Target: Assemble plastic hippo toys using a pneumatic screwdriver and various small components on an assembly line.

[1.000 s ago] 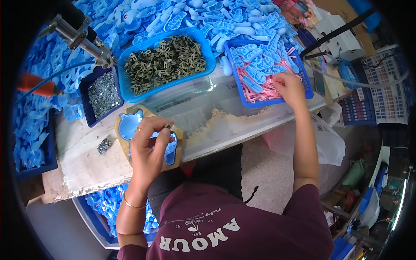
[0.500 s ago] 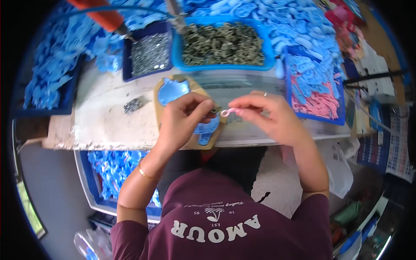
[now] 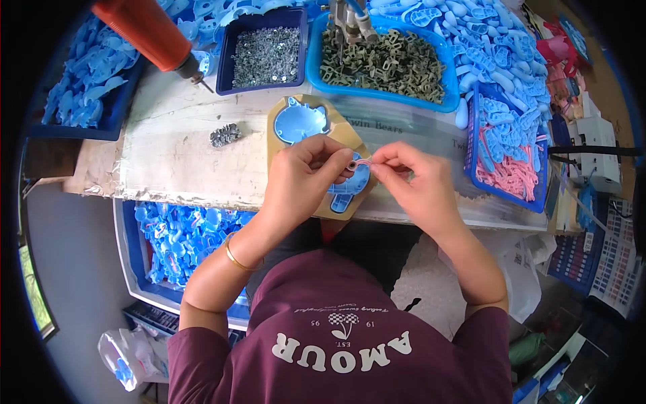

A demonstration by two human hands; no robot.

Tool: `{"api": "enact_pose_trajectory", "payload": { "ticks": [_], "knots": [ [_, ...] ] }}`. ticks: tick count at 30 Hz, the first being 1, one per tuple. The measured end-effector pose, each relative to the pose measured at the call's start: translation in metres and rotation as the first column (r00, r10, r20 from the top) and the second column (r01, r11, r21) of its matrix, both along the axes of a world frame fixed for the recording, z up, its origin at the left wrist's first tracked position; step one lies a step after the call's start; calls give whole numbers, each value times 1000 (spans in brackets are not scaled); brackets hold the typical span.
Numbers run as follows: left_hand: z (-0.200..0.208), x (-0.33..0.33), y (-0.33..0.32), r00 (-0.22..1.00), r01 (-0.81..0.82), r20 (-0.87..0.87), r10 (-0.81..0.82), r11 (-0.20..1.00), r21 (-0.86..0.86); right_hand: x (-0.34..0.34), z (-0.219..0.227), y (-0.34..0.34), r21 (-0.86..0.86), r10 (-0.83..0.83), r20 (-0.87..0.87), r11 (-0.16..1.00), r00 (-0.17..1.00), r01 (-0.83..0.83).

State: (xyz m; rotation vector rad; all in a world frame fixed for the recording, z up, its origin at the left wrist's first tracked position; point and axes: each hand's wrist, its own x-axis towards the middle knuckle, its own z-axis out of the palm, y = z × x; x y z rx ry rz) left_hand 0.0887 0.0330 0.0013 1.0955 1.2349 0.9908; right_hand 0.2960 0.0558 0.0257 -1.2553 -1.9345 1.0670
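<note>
Two hands meet in head view: L hand (image 3: 306, 176) pinches a small dark clip (image 3: 352, 165) btwn thumb & fingers, R hand (image 3: 415, 183) pinches a pink strip (image 3: 365, 161) up against it, can't tell if linked. Both pcs are over R side of tan fixture (image 3: 342, 126) w/ blue shell (image 3: 299, 124) in it, metal-bits pile (image 3: 225, 135) to its L.

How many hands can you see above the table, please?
2: the left hand, pinching a small dark piece, and the right hand, pinching a pink piece. No others show.
</note>
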Motion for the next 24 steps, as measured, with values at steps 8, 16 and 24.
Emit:
{"api": "enact_pose_trajectory", "payload": {
  "ticks": [8, 16, 24],
  "knots": [
    [10, -28, 1, 988, 135, 92, -126, 986, -101, -12, 7, 4, 20, 218, 45, 976, 975, -219],
    [15, -58, -4, 991, -3, -137, -7, 997, -71, -48, -11, 12, 546, 196, 371, 745, 908, -384],
    [-2, -73, -16, 806, -2, -499, 319, 844, 536, -69, -35, 11, 606, 117, 484, 670, 867, -429]
  ]
}}
